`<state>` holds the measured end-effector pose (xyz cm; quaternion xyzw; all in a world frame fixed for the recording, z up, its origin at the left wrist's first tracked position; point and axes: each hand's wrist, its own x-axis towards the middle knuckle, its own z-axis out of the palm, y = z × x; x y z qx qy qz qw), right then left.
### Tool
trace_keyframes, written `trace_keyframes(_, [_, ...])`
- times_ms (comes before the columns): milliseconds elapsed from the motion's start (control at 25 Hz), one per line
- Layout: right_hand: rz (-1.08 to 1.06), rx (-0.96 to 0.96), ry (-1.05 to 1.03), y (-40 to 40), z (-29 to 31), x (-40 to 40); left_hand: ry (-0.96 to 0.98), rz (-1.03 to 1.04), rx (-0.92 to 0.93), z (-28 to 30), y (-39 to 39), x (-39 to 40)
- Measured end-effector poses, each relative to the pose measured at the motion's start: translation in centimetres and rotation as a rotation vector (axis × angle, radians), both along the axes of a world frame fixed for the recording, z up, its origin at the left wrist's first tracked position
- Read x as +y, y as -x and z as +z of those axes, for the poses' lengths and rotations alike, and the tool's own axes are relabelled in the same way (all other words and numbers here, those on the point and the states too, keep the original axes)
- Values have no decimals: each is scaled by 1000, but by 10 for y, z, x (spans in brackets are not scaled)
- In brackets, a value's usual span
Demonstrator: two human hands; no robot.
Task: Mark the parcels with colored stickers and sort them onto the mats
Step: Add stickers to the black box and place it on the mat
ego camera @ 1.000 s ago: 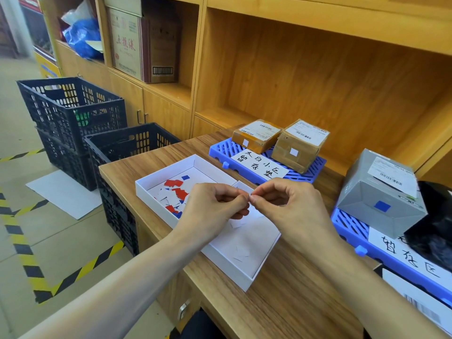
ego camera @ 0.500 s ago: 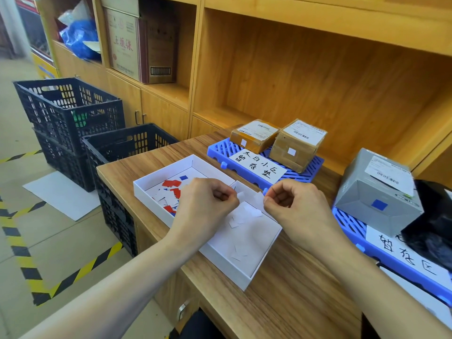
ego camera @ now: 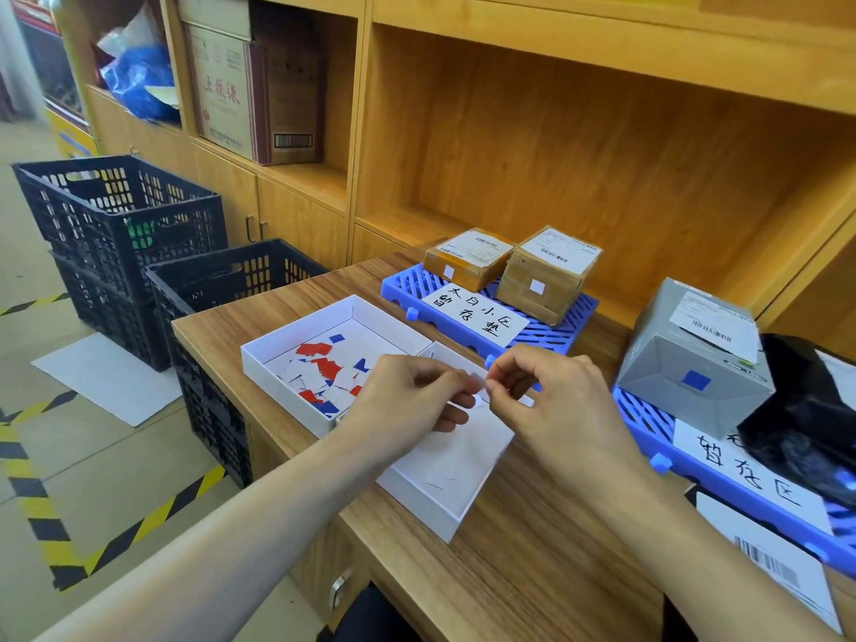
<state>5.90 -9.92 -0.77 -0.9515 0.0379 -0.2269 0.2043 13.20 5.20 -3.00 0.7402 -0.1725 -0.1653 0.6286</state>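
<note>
A parcel sorting room: labelled parcels [ego camera: 549,274] on mats [ego camera: 491,317], stacked crates [ego camera: 120,224], hazard-taped floor [ego camera: 28,465].

My left hand [ego camera: 407,400] and right hand [ego camera: 551,400] meet in the middle, both forearms reaching in from the near edge. On each hand the thumb and forefinger are pressed together, pinching one small white sticker [ego camera: 477,379] between them. The other fingers are curled loosely under the palms.

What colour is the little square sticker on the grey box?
Blue. The sticker sits on the grey box, clearest in the head view.
</note>
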Motion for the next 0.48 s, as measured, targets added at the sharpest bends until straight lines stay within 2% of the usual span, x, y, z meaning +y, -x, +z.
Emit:
trace_keyframes(120, [41, -4, -9, 6, 1, -1, 69, 0, 126, 6, 6, -3])
trace_keyframes(320, [52, 7, -50, 20, 8, -3, 89, 14, 115, 9, 16, -1])
trace_keyframes(480, [-98, 24, -283, 32, 17, -12, 132, -22, 83, 16, 28, -2])
